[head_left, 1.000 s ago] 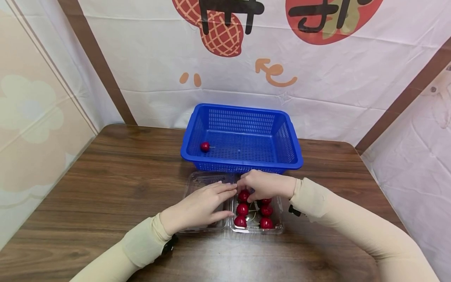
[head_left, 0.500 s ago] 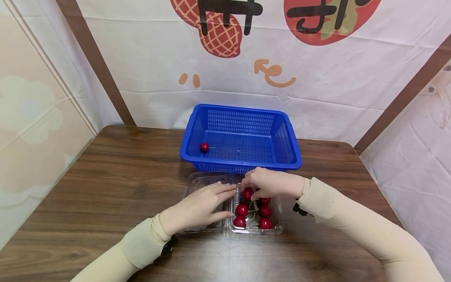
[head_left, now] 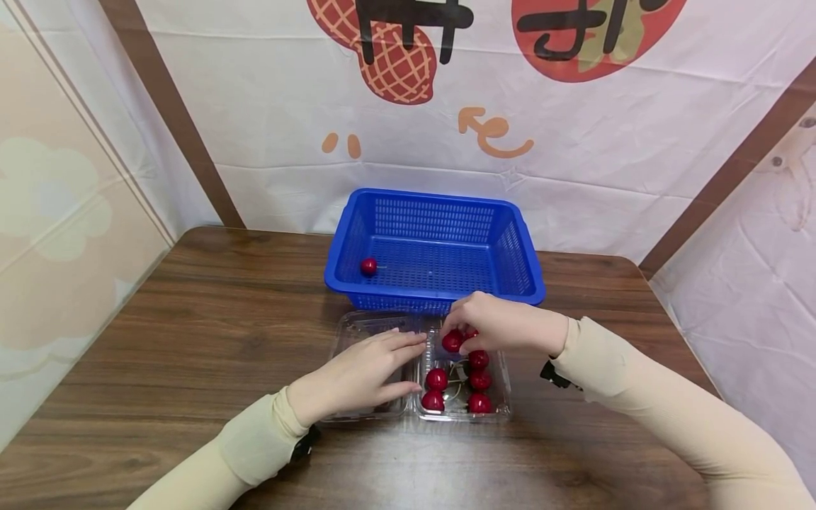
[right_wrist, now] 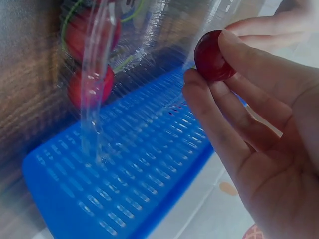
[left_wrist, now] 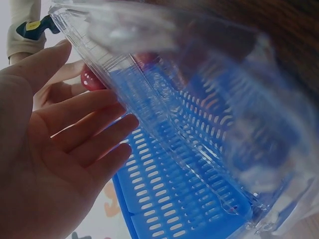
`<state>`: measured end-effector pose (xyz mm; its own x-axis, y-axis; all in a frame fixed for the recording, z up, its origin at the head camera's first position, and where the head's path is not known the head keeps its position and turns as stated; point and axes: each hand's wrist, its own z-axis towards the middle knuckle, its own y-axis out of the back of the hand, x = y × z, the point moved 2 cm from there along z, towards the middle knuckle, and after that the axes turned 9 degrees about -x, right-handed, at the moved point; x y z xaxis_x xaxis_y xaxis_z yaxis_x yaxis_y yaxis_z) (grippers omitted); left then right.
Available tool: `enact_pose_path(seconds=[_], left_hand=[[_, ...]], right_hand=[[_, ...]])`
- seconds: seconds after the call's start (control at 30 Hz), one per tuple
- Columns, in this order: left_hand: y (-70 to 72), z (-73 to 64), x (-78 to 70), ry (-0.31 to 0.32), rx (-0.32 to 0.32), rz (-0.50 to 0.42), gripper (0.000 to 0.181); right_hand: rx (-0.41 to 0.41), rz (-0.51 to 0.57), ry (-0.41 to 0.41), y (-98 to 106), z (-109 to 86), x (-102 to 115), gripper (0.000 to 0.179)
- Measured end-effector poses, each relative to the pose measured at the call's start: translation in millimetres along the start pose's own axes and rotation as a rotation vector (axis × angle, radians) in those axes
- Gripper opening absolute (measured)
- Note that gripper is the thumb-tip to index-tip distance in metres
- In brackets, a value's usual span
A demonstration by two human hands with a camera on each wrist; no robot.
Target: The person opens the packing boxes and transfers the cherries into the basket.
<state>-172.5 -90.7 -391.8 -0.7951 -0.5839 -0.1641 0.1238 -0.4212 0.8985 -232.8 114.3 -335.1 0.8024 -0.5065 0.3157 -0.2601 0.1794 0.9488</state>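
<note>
A clear plastic clamshell box (head_left: 382, 319) lies opened out flat, its right half holding several red cherries (head_left: 480, 380) in two rows with green stems. My right hand (head_left: 503, 322) pinches one cherry (right_wrist: 214, 56) between thumb and fingertips, over the far end of that half. Another cherry partly shows behind the fingers. My left hand (head_left: 363, 368) lies over the left half with straight fingers, fingertips right at the fold between the halves. In the left wrist view, the left fingers touch the clear plastic edge, and nothing is held in the palm.
Just behind the box stands a blue perforated basket (head_left: 435, 290) with a single cherry (head_left: 368, 267) at its left. The brown wooden table (head_left: 191, 340) extends to both sides. A printed white cloth (head_left: 268, 106) hangs behind the table.
The right hand has drawn a cherry from the left row and moved it away from me and slightly right. The left hand has stayed in place.
</note>
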Motion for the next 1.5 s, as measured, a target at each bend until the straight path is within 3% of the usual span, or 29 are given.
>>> enact_pose_path(seconds=[0.37, 0.87, 1.5], left_hand=[[0.3, -1.2, 0.7, -0.01, -0.012, 0.003, 0.056], [-1.3, -1.9, 1.2, -0.019, -0.019, 0.006, 0.055], [0.5, -0.8, 1.3, -0.038, -0.039, 0.019, 0.052]], right_hand=[[-0.064, -0.037, 0.068, 19.5, 7.3, 3.2, 0.029], [-0.04, -0.079, 0.132, 39.7, 30.7, 7.0, 0.028], [-0.029, -0.014, 0.197, 51.2, 53.3, 25.9, 0.026]])
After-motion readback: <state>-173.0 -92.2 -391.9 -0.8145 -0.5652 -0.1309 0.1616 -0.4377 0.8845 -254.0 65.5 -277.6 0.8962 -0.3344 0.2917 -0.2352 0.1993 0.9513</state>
